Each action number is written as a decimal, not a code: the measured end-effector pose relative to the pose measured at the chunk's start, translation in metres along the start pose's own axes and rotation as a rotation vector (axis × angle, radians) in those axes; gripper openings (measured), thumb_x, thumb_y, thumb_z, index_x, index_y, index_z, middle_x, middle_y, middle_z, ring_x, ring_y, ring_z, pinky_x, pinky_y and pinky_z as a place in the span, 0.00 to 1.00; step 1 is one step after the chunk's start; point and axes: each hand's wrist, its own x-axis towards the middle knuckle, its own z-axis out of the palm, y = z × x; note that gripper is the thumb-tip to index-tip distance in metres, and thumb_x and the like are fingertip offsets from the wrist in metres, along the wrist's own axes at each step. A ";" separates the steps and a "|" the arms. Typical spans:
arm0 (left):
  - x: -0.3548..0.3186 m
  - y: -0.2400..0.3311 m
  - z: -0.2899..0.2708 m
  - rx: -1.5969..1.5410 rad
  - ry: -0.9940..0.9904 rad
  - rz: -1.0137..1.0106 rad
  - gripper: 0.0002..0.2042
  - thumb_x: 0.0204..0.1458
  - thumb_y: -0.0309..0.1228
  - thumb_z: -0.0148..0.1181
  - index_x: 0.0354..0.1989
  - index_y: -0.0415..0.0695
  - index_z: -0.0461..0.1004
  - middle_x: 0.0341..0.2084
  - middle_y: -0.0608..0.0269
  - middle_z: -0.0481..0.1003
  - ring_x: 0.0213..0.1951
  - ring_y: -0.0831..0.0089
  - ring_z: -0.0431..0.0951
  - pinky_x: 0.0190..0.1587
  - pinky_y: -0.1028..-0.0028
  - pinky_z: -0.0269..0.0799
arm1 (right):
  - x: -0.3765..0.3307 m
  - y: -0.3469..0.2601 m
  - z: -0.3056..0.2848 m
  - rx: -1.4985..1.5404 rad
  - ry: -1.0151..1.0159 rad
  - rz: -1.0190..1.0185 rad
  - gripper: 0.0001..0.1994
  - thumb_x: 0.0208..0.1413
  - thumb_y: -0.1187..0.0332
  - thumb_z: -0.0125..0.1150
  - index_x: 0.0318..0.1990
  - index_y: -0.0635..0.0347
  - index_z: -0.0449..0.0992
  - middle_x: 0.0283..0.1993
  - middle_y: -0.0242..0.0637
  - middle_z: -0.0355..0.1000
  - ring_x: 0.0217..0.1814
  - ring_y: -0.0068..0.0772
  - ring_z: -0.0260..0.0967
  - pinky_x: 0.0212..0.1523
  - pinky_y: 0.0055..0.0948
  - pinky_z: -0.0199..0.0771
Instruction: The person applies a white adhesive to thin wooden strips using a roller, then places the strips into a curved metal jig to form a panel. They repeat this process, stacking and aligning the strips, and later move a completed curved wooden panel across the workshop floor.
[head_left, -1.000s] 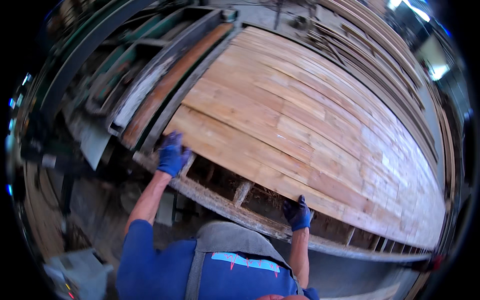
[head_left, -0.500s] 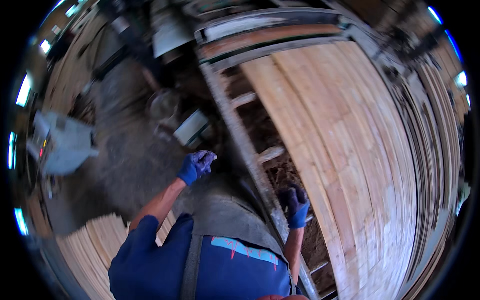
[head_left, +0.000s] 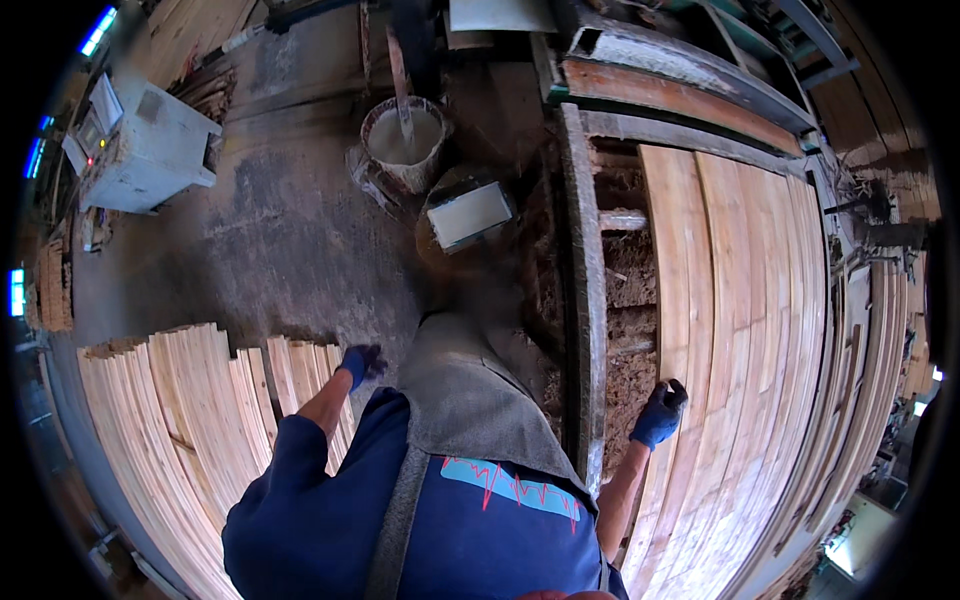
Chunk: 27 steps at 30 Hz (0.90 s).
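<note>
My right hand (head_left: 661, 414), in a blue glove with dark fingertips, is at the left edge of a row of long pale wooden boards (head_left: 740, 330). Its fingers are curled over the nearest board, and whether they grip it is hidden. The boards lie side by side on a worn metal frame (head_left: 586, 300). My left hand (head_left: 363, 366), gloved the same way, hangs beside a stack of narrow wooden strips (head_left: 190, 400). Blur smears its fingers, and I see nothing held in it.
Ahead stands a bucket (head_left: 402, 145) of pale paste with a stick in it. Closer to me is a pale rectangular block or container (head_left: 468, 216). A grey machine cabinet (head_left: 150, 145) stands at the far left. More long strips (head_left: 868, 390) are piled beyond the boards.
The view has turned left, bringing the strip stack further into sight. My right hand has come onto the boards' edge from over the frame's gap. My left hand has moved back toward the stack.
</note>
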 end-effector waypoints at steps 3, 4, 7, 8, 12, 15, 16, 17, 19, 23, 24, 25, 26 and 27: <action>0.005 0.083 0.024 0.044 -0.086 0.074 0.15 0.58 0.46 0.44 0.47 0.52 0.68 0.36 0.53 0.79 0.30 0.62 0.80 0.30 0.65 0.74 | 0.002 0.009 0.009 0.078 0.016 -0.014 0.09 0.54 0.66 0.59 0.41 0.56 0.74 0.33 0.32 0.73 0.29 0.26 0.67 0.31 0.27 0.68; 0.001 0.108 0.027 0.010 -0.118 0.166 0.15 0.59 0.46 0.44 0.48 0.52 0.68 0.37 0.52 0.78 0.31 0.61 0.80 0.31 0.64 0.74 | 0.004 0.028 0.014 0.124 0.009 -0.012 0.08 0.55 0.68 0.58 0.41 0.58 0.73 0.35 0.33 0.72 0.33 0.26 0.68 0.34 0.27 0.69; 0.007 0.162 0.028 -0.097 -0.175 0.241 0.15 0.60 0.44 0.43 0.49 0.52 0.67 0.40 0.52 0.78 0.34 0.61 0.79 0.34 0.64 0.75 | 0.003 0.018 0.015 0.041 0.011 -0.037 0.09 0.55 0.69 0.58 0.42 0.61 0.72 0.38 0.34 0.72 0.36 0.27 0.67 0.37 0.27 0.69; 0.000 0.182 0.028 -0.094 -0.183 0.249 0.16 0.60 0.44 0.42 0.50 0.52 0.67 0.40 0.53 0.78 0.34 0.62 0.79 0.35 0.64 0.75 | 0.002 0.012 0.015 0.034 -0.002 -0.017 0.09 0.56 0.69 0.57 0.43 0.61 0.72 0.39 0.35 0.71 0.37 0.28 0.67 0.38 0.27 0.69; 0.027 0.193 0.006 -0.073 -0.241 0.202 0.16 0.60 0.43 0.41 0.52 0.54 0.66 0.40 0.54 0.78 0.35 0.62 0.79 0.36 0.62 0.74 | 0.000 -0.014 0.010 0.039 -0.029 0.082 0.09 0.55 0.69 0.57 0.42 0.61 0.72 0.39 0.37 0.72 0.37 0.33 0.68 0.38 0.31 0.68; 0.037 0.174 -0.005 -0.096 -0.197 0.118 0.16 0.60 0.44 0.41 0.54 0.56 0.64 0.40 0.55 0.78 0.36 0.61 0.79 0.36 0.61 0.72 | 0.002 0.009 0.011 -0.030 -0.033 0.088 0.11 0.54 0.67 0.58 0.42 0.62 0.72 0.40 0.40 0.72 0.38 0.38 0.69 0.40 0.34 0.68; 0.036 0.163 -0.011 -0.080 -0.177 0.080 0.16 0.60 0.44 0.42 0.55 0.57 0.64 0.40 0.55 0.78 0.36 0.61 0.79 0.36 0.61 0.72 | 0.005 0.011 0.013 -0.027 -0.031 0.061 0.12 0.53 0.65 0.58 0.41 0.63 0.72 0.40 0.43 0.72 0.39 0.41 0.69 0.41 0.36 0.68; 0.036 0.151 -0.016 -0.058 -0.163 0.045 0.16 0.60 0.43 0.42 0.55 0.58 0.63 0.40 0.55 0.78 0.36 0.61 0.79 0.36 0.61 0.71 | 0.005 0.015 0.014 -0.020 -0.027 0.041 0.12 0.53 0.66 0.58 0.41 0.63 0.72 0.40 0.42 0.72 0.40 0.41 0.69 0.41 0.36 0.68; 0.037 0.124 -0.024 -0.025 -0.155 -0.011 0.17 0.59 0.42 0.43 0.57 0.58 0.62 0.40 0.55 0.78 0.36 0.61 0.79 0.36 0.60 0.71 | 0.007 0.023 0.015 -0.005 -0.015 0.002 0.11 0.54 0.66 0.58 0.41 0.63 0.72 0.41 0.42 0.72 0.40 0.40 0.69 0.42 0.35 0.68; 0.030 0.079 -0.027 -0.041 -0.178 -0.021 0.19 0.58 0.39 0.45 0.59 0.58 0.60 0.40 0.55 0.78 0.34 0.60 0.79 0.35 0.60 0.71 | 0.006 0.017 0.012 0.000 -0.023 0.046 0.11 0.54 0.66 0.57 0.42 0.63 0.73 0.41 0.41 0.73 0.41 0.39 0.70 0.43 0.34 0.69; 0.024 0.069 -0.025 -0.061 -0.187 -0.008 0.20 0.58 0.38 0.45 0.60 0.58 0.60 0.40 0.55 0.78 0.34 0.59 0.79 0.35 0.59 0.71 | 0.004 0.011 0.010 0.024 -0.001 0.023 0.10 0.54 0.67 0.56 0.41 0.62 0.73 0.41 0.41 0.73 0.42 0.38 0.70 0.44 0.33 0.69; 0.020 0.062 -0.021 -0.077 -0.189 -0.004 0.20 0.58 0.37 0.45 0.60 0.58 0.59 0.40 0.55 0.78 0.34 0.59 0.79 0.35 0.59 0.71 | 0.003 0.011 0.010 0.032 -0.004 0.007 0.10 0.54 0.67 0.56 0.41 0.62 0.73 0.41 0.41 0.73 0.42 0.37 0.70 0.45 0.32 0.69; 0.018 0.055 -0.017 -0.098 -0.189 0.002 0.20 0.58 0.36 0.45 0.60 0.57 0.59 0.40 0.54 0.78 0.34 0.59 0.79 0.34 0.59 0.71 | 0.003 0.016 0.009 0.041 -0.009 -0.014 0.10 0.54 0.68 0.56 0.41 0.63 0.73 0.41 0.41 0.73 0.42 0.37 0.70 0.45 0.32 0.69; 0.015 0.045 -0.012 -0.120 -0.189 0.006 0.21 0.57 0.35 0.44 0.61 0.57 0.59 0.40 0.54 0.78 0.34 0.59 0.79 0.34 0.59 0.71 | 0.006 0.024 0.007 0.050 -0.015 -0.036 0.10 0.54 0.68 0.55 0.41 0.63 0.73 0.41 0.41 0.73 0.43 0.36 0.70 0.46 0.31 0.69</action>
